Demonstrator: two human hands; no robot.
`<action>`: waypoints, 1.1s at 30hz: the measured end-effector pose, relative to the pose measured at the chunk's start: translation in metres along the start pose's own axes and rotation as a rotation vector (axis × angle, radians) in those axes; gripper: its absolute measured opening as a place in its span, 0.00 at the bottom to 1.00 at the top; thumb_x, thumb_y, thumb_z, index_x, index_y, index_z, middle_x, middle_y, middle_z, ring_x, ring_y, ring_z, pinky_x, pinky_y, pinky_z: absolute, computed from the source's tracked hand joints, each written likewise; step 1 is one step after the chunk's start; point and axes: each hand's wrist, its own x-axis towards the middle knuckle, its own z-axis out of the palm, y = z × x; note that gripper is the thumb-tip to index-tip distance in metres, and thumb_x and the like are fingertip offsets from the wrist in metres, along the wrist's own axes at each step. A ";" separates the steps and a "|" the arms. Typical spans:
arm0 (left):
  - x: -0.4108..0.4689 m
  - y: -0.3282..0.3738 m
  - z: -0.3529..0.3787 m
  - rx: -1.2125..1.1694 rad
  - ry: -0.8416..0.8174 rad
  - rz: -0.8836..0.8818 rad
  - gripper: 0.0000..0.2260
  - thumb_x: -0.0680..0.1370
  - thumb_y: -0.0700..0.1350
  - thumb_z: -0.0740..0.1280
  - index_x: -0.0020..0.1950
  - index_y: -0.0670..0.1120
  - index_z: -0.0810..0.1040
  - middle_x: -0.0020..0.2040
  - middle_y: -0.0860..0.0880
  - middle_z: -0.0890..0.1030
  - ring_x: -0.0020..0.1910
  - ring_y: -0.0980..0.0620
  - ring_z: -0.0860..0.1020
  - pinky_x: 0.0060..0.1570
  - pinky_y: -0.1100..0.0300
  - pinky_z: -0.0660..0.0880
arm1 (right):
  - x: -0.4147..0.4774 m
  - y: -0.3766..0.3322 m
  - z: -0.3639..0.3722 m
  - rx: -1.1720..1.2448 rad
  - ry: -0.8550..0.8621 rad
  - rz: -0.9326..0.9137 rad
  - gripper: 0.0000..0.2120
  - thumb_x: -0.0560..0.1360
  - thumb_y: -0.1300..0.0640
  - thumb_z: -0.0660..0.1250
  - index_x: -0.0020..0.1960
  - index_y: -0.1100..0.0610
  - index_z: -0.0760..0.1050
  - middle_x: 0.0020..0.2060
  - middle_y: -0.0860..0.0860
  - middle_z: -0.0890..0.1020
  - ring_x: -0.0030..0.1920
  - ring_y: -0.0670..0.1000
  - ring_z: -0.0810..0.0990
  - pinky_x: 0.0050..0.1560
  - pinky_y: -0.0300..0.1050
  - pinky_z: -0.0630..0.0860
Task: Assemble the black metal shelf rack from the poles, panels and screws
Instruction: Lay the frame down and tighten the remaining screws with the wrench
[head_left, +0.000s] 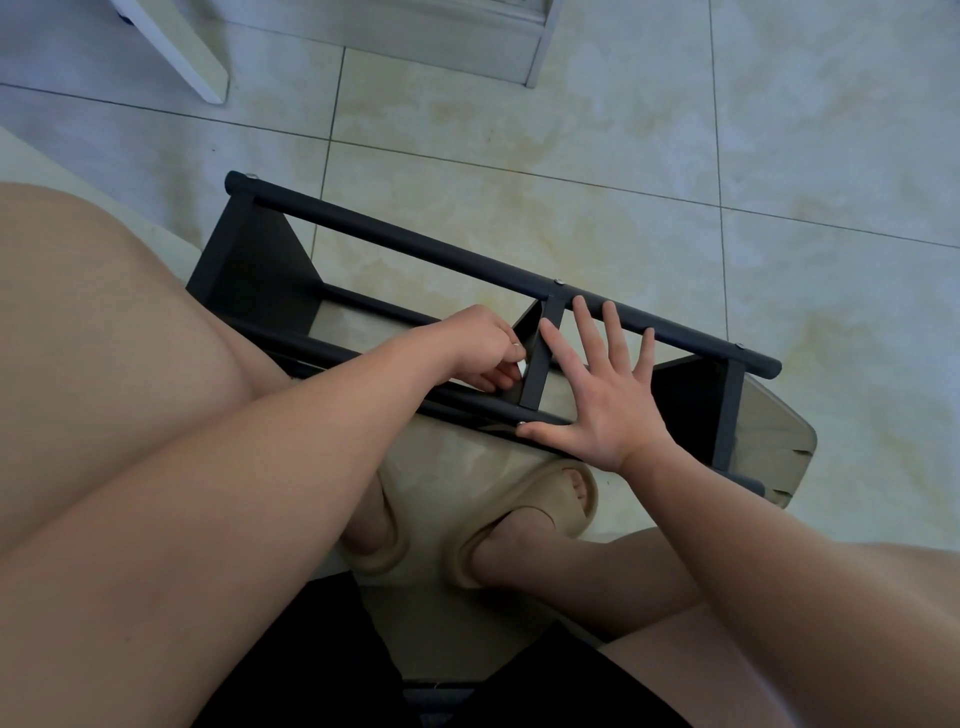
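Note:
The black shelf rack lies on its side on the tiled floor in front of me. Its far pole (415, 236) runs from upper left to lower right, with silver screw heads (559, 281) along it. Black panels sit at the left end (260, 260), in the middle (540, 353) and at the right end (685, 400). My left hand (480, 348) has its fingers curled against the middle panel and pinches a small silver piece (522, 370); I cannot tell whether it is a screw or a tool. My right hand (608, 395) lies flat with spread fingers across the rack, thumb on the near pole (545, 418).
My feet in beige slippers (540, 499) stand just under the rack's near side. A grey flat sheet (779, 441) sticks out beneath the rack's right end. A white furniture leg (176, 47) and a white cabinet base (467, 47) stand at the top.

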 end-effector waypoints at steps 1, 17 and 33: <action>0.000 0.000 0.000 -0.018 -0.006 -0.021 0.09 0.83 0.41 0.62 0.45 0.44 0.76 0.40 0.46 0.82 0.39 0.50 0.82 0.44 0.57 0.79 | 0.000 0.000 0.000 0.001 0.003 -0.001 0.53 0.67 0.16 0.49 0.83 0.42 0.44 0.83 0.52 0.41 0.81 0.60 0.35 0.74 0.77 0.39; -0.001 -0.005 -0.008 0.195 -0.065 0.001 0.13 0.84 0.39 0.59 0.41 0.47 0.74 0.39 0.49 0.83 0.39 0.52 0.80 0.40 0.60 0.75 | -0.001 -0.001 -0.001 -0.007 0.004 -0.005 0.53 0.67 0.16 0.50 0.83 0.43 0.45 0.83 0.53 0.42 0.81 0.61 0.36 0.74 0.77 0.39; -0.005 -0.011 -0.017 0.538 -0.155 0.065 0.10 0.81 0.42 0.66 0.41 0.52 0.80 0.39 0.55 0.80 0.41 0.54 0.75 0.48 0.58 0.70 | -0.001 -0.002 -0.002 -0.002 -0.010 0.004 0.53 0.67 0.17 0.51 0.83 0.43 0.44 0.83 0.52 0.41 0.81 0.60 0.35 0.74 0.76 0.38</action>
